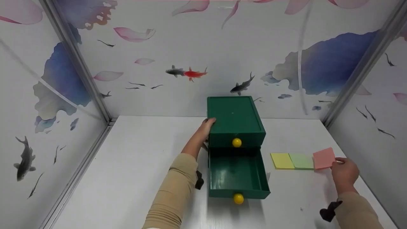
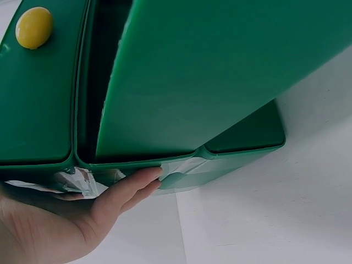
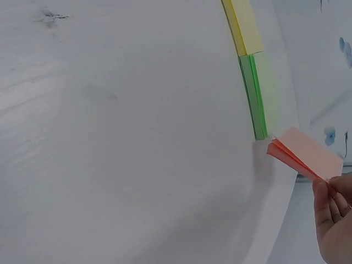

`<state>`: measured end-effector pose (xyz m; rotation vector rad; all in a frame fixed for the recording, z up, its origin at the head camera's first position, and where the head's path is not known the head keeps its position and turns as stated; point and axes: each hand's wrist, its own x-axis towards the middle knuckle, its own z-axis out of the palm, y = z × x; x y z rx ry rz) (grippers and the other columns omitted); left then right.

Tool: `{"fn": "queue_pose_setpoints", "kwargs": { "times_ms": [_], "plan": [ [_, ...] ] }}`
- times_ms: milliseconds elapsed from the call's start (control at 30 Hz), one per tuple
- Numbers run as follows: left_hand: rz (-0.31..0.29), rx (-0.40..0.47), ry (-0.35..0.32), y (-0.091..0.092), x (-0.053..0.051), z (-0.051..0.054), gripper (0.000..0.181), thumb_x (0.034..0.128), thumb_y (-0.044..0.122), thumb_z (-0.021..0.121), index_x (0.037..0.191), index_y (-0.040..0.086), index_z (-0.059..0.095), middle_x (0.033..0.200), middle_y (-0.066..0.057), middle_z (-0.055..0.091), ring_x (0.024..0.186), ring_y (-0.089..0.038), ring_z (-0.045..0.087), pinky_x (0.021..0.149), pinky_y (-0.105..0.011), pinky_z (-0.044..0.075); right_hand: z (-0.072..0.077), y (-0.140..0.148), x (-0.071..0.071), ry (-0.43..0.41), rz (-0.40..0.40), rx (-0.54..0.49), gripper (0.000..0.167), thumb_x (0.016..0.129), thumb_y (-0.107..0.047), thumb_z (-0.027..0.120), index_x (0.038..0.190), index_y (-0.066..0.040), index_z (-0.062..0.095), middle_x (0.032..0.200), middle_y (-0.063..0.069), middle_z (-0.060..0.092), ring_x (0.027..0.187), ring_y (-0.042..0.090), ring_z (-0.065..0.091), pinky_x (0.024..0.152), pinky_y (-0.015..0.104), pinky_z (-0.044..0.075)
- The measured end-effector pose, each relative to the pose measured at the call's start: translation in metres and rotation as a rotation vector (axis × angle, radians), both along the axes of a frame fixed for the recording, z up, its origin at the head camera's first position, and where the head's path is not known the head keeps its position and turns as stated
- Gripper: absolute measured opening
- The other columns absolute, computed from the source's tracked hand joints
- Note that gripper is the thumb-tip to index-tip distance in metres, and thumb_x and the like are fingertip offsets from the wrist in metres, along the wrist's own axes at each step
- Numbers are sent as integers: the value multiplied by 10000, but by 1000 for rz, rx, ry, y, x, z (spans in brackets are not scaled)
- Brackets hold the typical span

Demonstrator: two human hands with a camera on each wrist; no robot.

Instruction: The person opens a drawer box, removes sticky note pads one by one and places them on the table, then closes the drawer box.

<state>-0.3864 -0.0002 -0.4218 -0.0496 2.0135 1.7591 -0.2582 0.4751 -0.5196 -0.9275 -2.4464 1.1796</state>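
The green drawer cabinet [image 1: 235,116] stands on the white table with its lower drawer [image 1: 237,173] pulled out and seen bare inside. My left hand [image 1: 205,128] lies against the cabinet's left side; in the left wrist view the fingers of that hand [image 2: 104,220] are extended along the side wall. My right hand [image 1: 345,171] pinches a pink sticky-note pad [image 1: 324,158] by its right edge, tilted and raised off the table in the right wrist view. Left of it, the light green pad [image 1: 301,161] and yellow pad [image 1: 282,161] lie side by side.
The upper drawer's yellow knob [image 1: 237,142] and the lower drawer's yellow knob [image 1: 238,198] face the front. White panels printed with fish and petals enclose the table [image 1: 143,190] at the back and both sides, joined by metal corner posts [image 1: 76,60].
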Motion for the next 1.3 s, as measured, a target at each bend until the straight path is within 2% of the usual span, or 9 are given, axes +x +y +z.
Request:
{"fn": "queue_pose_setpoints", "kwargs": {
  "times_ms": [133, 267, 433, 667, 933, 1000, 1100, 1200, 1300],
  "plan": [
    [7, 0, 3, 0, 1, 0, 833, 933, 609, 413, 1588, 245, 47, 1569, -224, 164, 1343, -560, 234, 956, -724, 319, -6, 4, -1, 18, -21, -30, 373, 999, -92, 471, 1285, 141, 523, 1092, 300, 629, 762, 164, 612, 543, 194, 432],
    [5, 2, -2, 0, 0, 0, 832, 935, 607, 412, 1588, 246, 44, 1571, -224, 158, 1345, -562, 228, 960, -722, 316, -11, 8, -5, 8, -22, -42, 368, 1001, -77, 445, 1283, 146, 524, 1147, 317, 592, 922, 289, 615, 587, 205, 431],
    [10, 7, -11, -1, 0, 0, 831, 934, 607, 412, 1588, 251, 41, 1571, -223, 155, 1342, -562, 233, 958, -724, 316, -17, 12, -10, -18, -17, -104, 419, 973, -23, 414, 1351, 152, 462, 1267, 338, 510, 1133, 405, 533, 619, 197, 435],
    [10, -1, -10, 1, 0, 0, 850, 923, 615, 409, 1587, 241, 32, 1571, -224, 153, 1332, -556, 257, 956, -723, 319, -27, 18, -12, -29, -35, -140, 461, 943, 15, 425, 1385, 147, 422, 1346, 348, 440, 1213, 433, 460, 580, 149, 409],
    [13, 1, -6, 3, 1, 0, 837, 926, 616, 416, 1587, 256, 50, 1569, -222, 162, 1331, -560, 260, 954, -721, 325, -30, 21, -14, -56, -29, -182, 483, 959, -2, 420, 1428, 107, 387, 1426, 329, 380, 1281, 413, 396, 625, 160, 416],
    [16, 3, -3, 2, 1, -1, 834, 926, 614, 417, 1587, 257, 55, 1567, -227, 165, 1331, -565, 256, 954, -720, 327, -31, 21, -15, -66, -17, -179, 488, 956, -2, 423, 1429, 109, 383, 1431, 333, 371, 1290, 423, 384, 675, 206, 450],
    [22, 1, -1, 1, 1, -2, 841, 922, 615, 417, 1588, 251, 53, 1568, -230, 158, 1335, -569, 242, 956, -721, 322, -34, 21, -17, -99, 23, -160, 489, 965, -13, 428, 1431, 119, 362, 1437, 345, 351, 1309, 447, 359, 847, 355, 485],
    [16, 1, -4, 1, 1, -1, 846, 921, 612, 418, 1588, 248, 44, 1572, -229, 147, 1342, -568, 226, 961, -722, 315, -34, 23, -18, -130, 69, -130, 489, 977, -27, 445, 1420, 150, 336, 1428, 371, 333, 1308, 482, 343, 994, 502, 411],
    [18, 4, -6, 0, 0, 0, 848, 920, 612, 421, 1587, 248, 44, 1576, -223, 140, 1345, -568, 219, 962, -724, 311, -33, 23, -18, -156, 116, -101, 506, 985, -49, 460, 1416, 170, 312, 1411, 391, 328, 1290, 499, 351, 1023, 538, 375]
  ]
}}
